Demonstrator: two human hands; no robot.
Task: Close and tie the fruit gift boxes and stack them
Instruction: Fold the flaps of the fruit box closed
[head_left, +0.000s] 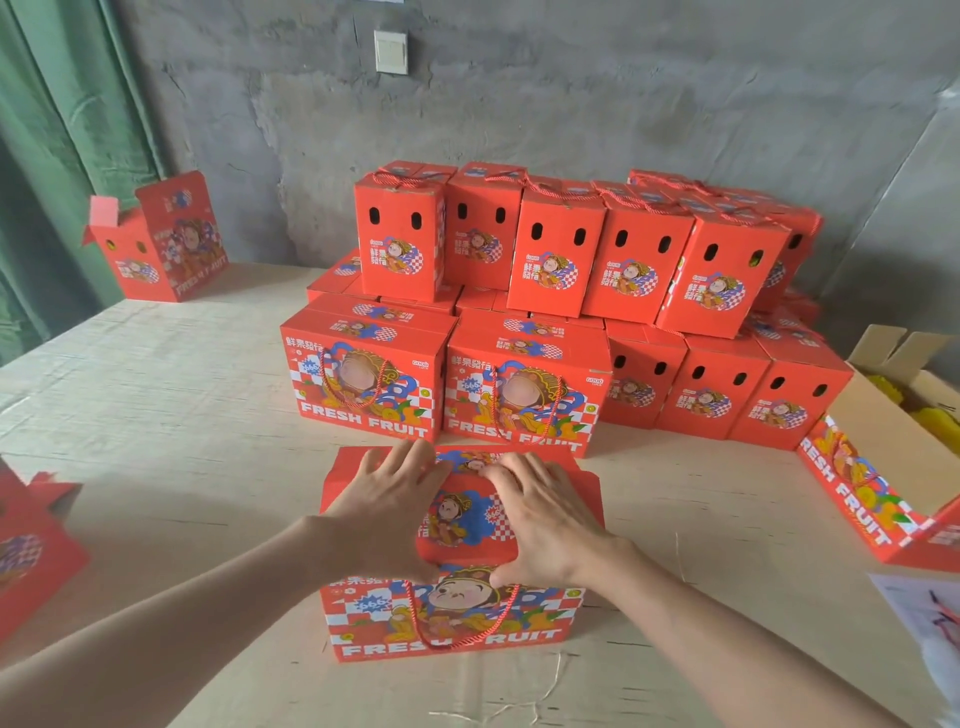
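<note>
The gift box (452, 618) being closed stands on the desk (182, 415) directly in front of the person, its printed front facing them and its top flaps (358, 467) folded over. Both hands lie flat on that top: the left hand (387, 512) and the right hand (545, 514) have straight, spread fingers and grip nothing, apparently pressing the flaps down so they seat and stay shut. The red rope handle (451, 647) hangs loose down the front, so by my reading the tying is not yet done. Just behind, finished boxes (524, 395) are stacked in two tiers near the wall, within easy reach for adding this one. An open box (166, 249) waits at the far left, and a brown carton (872, 415) sits at the right.
</note>
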